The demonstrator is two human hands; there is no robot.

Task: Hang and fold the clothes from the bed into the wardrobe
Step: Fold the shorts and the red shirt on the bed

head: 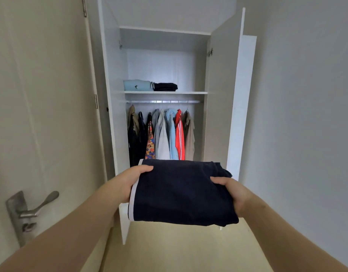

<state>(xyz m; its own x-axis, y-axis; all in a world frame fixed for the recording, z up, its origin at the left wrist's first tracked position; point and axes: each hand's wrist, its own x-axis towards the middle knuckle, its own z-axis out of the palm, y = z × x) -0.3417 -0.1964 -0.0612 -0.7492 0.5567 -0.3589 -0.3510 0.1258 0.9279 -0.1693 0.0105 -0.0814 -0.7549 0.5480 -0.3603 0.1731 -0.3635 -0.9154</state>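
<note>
Navy folded garment (181, 191): held level in the air in front of the open wardrobe (114, 95), lower in the view than the hanging clothes (163, 134) and above the floor (169, 250). A white band with a thin dark stripe runs along its left edge.
Left hand (133, 181): closed on the left edge of the navy folded garment. The thumb is laid on top of the cloth; the fingers are hidden beneath it.
Right hand (232, 191): closed on the right edge of the same garment. The thumb is pressed on top; the fingers are concealed underneath.
Wardrobe body: white, with both doors swung outward. The interior is divided by a shelf (165, 92), and a rail (163, 101) is mounted just beneath it.
Shelf load: two folded items are placed side by side and touching, a light blue folded top (136, 85) at the left and a dark folded pile (166, 86) at the right. A striped edge is seen where they meet.
Rail load: the hanging clothes are packed closely in one row. A red jacket (180, 134) with white stripes is located toward the right, and an orange patterned piece (150, 142) toward the left.
Room door (41, 114): beige, positioned left of the wardrobe. A metal lever handle (39, 207) is fitted low on it.
Floor finish: pale and wood-toned.
</note>
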